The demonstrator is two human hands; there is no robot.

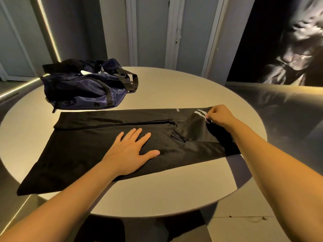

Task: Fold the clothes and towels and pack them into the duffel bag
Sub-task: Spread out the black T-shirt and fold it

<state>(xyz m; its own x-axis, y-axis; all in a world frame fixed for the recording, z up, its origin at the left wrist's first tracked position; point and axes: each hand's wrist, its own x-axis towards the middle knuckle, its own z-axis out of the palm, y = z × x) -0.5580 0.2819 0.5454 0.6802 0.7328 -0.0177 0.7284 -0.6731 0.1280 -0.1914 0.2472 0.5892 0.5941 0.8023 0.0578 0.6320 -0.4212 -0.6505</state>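
Note:
Black trousers with white stripes at the waistband lie spread across the round grey table, legs stretching to the left and over the near left edge. My left hand presses flat on the middle of the cloth with straight fingers. My right hand pinches the striped waistband at the far right end, where the fabric is turned over in a small fold. The navy duffel bag with black straps sits at the back left of the table, its top open and dark cloth showing inside.
Grey wall panels and a lit strip stand behind the table. A large dark picture hangs at the right. The table's right and near parts show bare surface.

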